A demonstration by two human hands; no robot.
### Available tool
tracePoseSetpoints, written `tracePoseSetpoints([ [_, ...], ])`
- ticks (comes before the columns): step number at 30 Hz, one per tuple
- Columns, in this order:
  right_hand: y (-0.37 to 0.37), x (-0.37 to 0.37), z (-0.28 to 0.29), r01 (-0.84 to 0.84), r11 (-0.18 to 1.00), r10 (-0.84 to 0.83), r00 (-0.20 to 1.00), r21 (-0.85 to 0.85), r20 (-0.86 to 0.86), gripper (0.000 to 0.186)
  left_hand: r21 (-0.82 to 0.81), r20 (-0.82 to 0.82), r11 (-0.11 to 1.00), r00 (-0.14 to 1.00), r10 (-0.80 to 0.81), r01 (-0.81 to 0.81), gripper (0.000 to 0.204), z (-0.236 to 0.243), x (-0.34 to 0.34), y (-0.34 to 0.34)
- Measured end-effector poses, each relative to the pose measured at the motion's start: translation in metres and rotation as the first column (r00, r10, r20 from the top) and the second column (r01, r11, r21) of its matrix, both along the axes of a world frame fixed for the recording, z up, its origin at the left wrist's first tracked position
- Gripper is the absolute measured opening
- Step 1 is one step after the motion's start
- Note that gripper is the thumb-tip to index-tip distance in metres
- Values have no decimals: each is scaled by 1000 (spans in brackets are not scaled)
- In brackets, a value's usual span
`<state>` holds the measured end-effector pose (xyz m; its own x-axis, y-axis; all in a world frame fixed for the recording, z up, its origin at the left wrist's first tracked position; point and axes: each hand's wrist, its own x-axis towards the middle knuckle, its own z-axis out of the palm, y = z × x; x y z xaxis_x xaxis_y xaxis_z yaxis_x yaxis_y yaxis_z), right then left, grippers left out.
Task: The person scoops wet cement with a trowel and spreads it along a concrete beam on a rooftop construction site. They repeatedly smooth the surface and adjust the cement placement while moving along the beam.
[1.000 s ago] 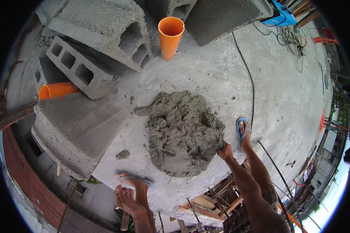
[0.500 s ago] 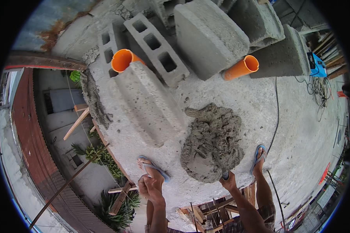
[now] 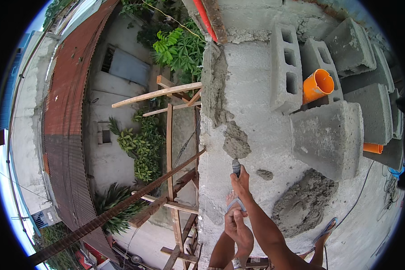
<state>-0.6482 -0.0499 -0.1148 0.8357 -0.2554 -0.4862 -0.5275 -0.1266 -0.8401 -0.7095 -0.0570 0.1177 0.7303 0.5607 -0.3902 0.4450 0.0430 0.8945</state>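
Observation:
My right hand grips the dark handle of a trowel. A load of wet grey mortar covers where its blade would be, so the blade is hidden. Just beyond lies a rough strip of mortar along the slab's left edge. My left hand is held below the right forearm, near my sandalled foot, its fingers curled in with nothing visible in them. To the right on the concrete sits a larger heap of mortar, and a small dab lies between.
Hollow concrete blocks and a solid-faced block stand at the right, with an orange pipe among them. A thin string runs along the slab's left edge, beside a drop with timber framing and a rusty bar.
My view has swung left toward the slab's edge. My right hand has carried the trowel from the heap to the mortar strip, with mortar at its tip. My left hand stays curled.

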Motion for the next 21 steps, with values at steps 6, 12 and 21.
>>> tracePoseSetpoints([
  [6,106,31,-7,-115,964,99,992,-240,-81,61,163,-25,977,989,143,-137,27,2,17,32],
  [12,46,-144,40,-177,969,161,982,-175,-102,59,-21,-4,991,991,132,-132,24,7,21,13],
  [21,-314,-340,126,-94,742,-173,930,-664,-325,34,10,-191,999,981,-29,32,27,-15,-24,-53],
])
